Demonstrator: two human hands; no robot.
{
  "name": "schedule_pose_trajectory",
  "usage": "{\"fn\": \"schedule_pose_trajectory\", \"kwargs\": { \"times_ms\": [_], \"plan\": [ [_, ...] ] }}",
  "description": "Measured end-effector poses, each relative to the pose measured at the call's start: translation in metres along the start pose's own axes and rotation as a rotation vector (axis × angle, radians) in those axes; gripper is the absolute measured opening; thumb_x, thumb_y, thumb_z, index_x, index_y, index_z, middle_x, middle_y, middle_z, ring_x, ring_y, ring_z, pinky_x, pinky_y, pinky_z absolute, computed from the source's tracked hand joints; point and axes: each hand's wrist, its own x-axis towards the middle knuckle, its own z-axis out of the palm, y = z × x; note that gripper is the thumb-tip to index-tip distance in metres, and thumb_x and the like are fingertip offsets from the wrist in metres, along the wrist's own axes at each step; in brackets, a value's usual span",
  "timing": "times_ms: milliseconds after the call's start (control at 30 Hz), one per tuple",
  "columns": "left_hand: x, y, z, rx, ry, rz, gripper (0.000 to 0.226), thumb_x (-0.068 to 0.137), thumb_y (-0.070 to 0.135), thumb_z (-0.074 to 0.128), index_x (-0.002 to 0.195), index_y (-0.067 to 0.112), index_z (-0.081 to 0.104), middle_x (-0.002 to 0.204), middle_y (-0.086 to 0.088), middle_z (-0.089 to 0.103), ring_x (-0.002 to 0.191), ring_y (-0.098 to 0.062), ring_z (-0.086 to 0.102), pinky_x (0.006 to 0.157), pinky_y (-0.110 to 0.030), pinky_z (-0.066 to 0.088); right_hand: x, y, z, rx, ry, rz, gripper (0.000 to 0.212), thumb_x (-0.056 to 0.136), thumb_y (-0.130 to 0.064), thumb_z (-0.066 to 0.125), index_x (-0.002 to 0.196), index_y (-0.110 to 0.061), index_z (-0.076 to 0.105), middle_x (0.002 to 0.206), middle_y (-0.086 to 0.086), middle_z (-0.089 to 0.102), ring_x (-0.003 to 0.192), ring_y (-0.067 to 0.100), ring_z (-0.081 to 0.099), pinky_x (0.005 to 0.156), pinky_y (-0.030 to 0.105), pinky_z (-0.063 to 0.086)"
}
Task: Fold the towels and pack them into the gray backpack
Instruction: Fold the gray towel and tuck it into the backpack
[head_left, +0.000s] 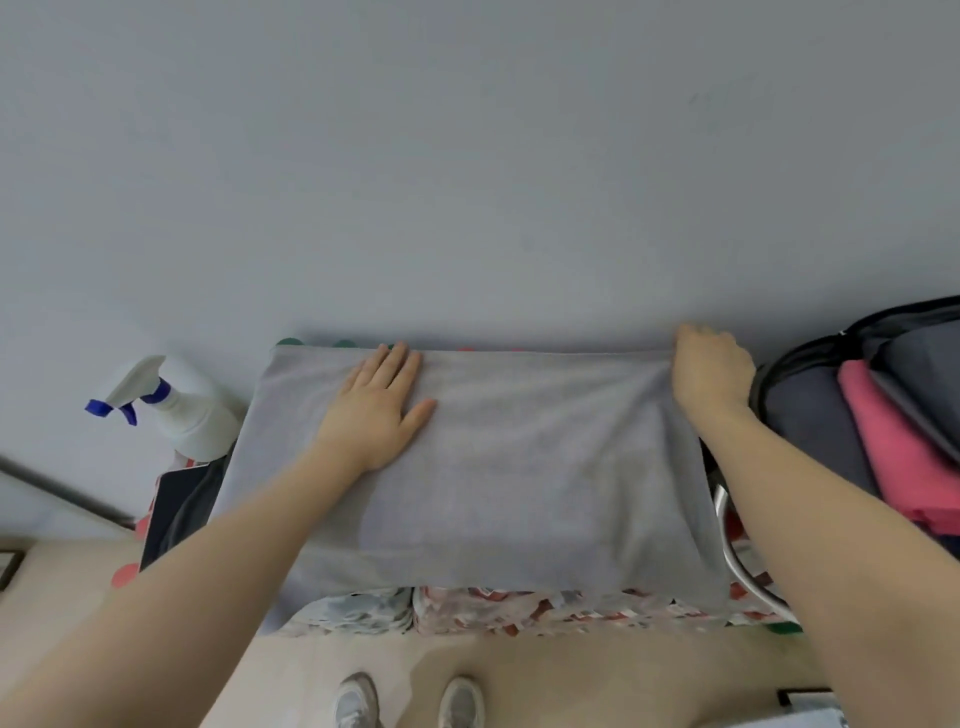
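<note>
A gray towel (498, 467) lies spread over a small table, folded into a wide rectangle, its near edge hanging over the table front. My left hand (379, 405) rests flat on the towel's far left part, fingers spread. My right hand (709, 366) pinches the towel's far right corner against the wall. The gray backpack (810, 415) stands open at the right, touching the table, with a pink towel (893, 447) folded inside it.
A white spray bottle (176, 405) with a blue trigger stands left of the towel. A dark flat object (176, 509) lies below it. A patterned tablecloth (493, 610) shows under the towel. A metal curved bar (737, 551) sits at the right edge. My shoes (410, 701) are on the floor.
</note>
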Motion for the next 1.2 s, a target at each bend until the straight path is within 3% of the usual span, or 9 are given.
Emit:
{"fn": "schedule_pose_trajectory", "kwargs": {
  "times_ms": [100, 233, 333, 467, 567, 667, 800, 1000, 1200],
  "plan": [
    [-0.002, 0.006, -0.004, -0.007, 0.049, -0.085, 0.084, 0.077, 0.060, 0.002, 0.148, 0.015, 0.007, 0.158, -0.004, 0.003, 0.145, -0.019, 0.000, 0.116, -0.030, -0.001, -0.013, -0.018, 0.006, 0.012, 0.015, 0.035, 0.033, 0.091, 0.001, 0.034, 0.120, 0.006, 0.048, 0.126, 0.026, 0.047, 0.116, 0.040, 0.041, 0.097, 0.046, 0.033],
    [-0.013, 0.029, -0.004, -0.007, 0.141, 0.086, 0.084, 0.076, 0.055, -0.006, 0.148, 0.013, 0.008, 0.157, -0.003, 0.004, 0.145, -0.018, 0.001, 0.113, -0.024, -0.007, -0.069, -0.098, 0.001, 0.465, -0.127, -0.500, 0.054, 0.092, -0.025, 0.035, 0.142, -0.004, 0.029, 0.152, 0.014, 0.025, 0.140, 0.029, 0.025, 0.115, 0.036, 0.017],
    [-0.021, 0.018, 0.002, 0.019, 0.069, 0.019, 0.091, 0.069, 0.060, -0.010, 0.148, 0.018, 0.005, 0.157, 0.000, 0.002, 0.145, -0.015, 0.000, 0.114, -0.026, -0.005, -0.105, -0.135, 0.012, 0.316, -0.300, -0.756, 0.065, 0.094, -0.048, 0.023, 0.148, -0.016, 0.010, 0.158, 0.002, 0.008, 0.145, 0.016, 0.006, 0.117, 0.032, 0.003],
    [-0.032, -0.011, 0.003, 0.072, 0.005, -0.140, 0.093, 0.066, 0.068, -0.010, 0.148, 0.027, 0.003, 0.158, 0.002, -0.001, 0.145, -0.014, -0.001, 0.116, -0.032, -0.002, -0.090, -0.097, 0.028, 0.150, -0.289, -0.624, 0.080, 0.077, -0.060, 0.002, 0.148, -0.024, 0.008, 0.158, -0.002, 0.004, 0.145, 0.014, 0.003, 0.117, 0.035, 0.001],
    [-0.034, -0.019, -0.001, 0.042, 0.028, -0.207, 0.080, 0.077, 0.066, 0.005, 0.148, 0.029, 0.006, 0.158, 0.000, 0.000, 0.145, -0.018, -0.001, 0.117, -0.035, -0.002, -0.080, -0.057, 0.029, 0.072, -0.295, -0.491, 0.088, 0.073, -0.065, -0.006, 0.149, -0.022, 0.004, 0.158, 0.000, 0.004, 0.145, 0.015, 0.005, 0.116, 0.034, 0.003],
    [-0.035, -0.020, -0.004, 0.034, 0.020, -0.265, 0.069, 0.088, 0.066, 0.018, 0.147, 0.032, 0.007, 0.158, -0.002, -0.001, 0.145, -0.025, -0.003, 0.117, -0.039, -0.002, -0.076, -0.024, 0.028, -0.053, -0.290, -0.393, 0.073, 0.085, -0.062, 0.003, 0.148, -0.025, 0.006, 0.158, -0.001, 0.005, 0.145, 0.017, 0.003, 0.117, 0.039, 0.005],
    [-0.037, -0.017, -0.010, 0.029, 0.003, -0.289, 0.069, 0.090, 0.062, 0.021, 0.148, 0.029, 0.005, 0.158, -0.004, -0.003, 0.145, -0.027, -0.005, 0.117, -0.040, -0.003, -0.069, 0.003, 0.015, 0.067, -0.346, -0.147, 0.063, 0.097, -0.049, 0.021, 0.148, -0.013, 0.012, 0.158, 0.008, 0.002, 0.145, 0.024, 0.004, 0.117, 0.039, 0.012],
    [-0.030, 0.020, -0.018, -0.006, 0.082, -0.058, 0.067, 0.093, 0.058, 0.015, 0.148, 0.021, 0.006, 0.158, -0.003, -0.001, 0.145, -0.018, -0.003, 0.116, -0.033, 0.000, -0.042, -0.027, -0.008, 0.225, -0.077, -0.298, 0.035, 0.099, -0.020, 0.033, 0.128, -0.005, 0.045, 0.137, 0.017, 0.043, 0.122, 0.036, 0.042, 0.098, 0.043, 0.037],
    [-0.028, 0.017, -0.001, 0.099, -0.009, -0.063, 0.099, 0.062, 0.069, -0.012, 0.148, 0.025, 0.008, 0.158, 0.001, -0.001, 0.145, -0.018, 0.001, 0.116, -0.034, 0.000, -0.001, -0.013, 0.004, -0.001, -0.243, -0.218, 0.032, 0.096, -0.012, 0.035, 0.123, -0.002, 0.049, 0.130, 0.020, 0.050, 0.119, 0.035, 0.048, 0.096, 0.042, 0.041]
  ]
}}
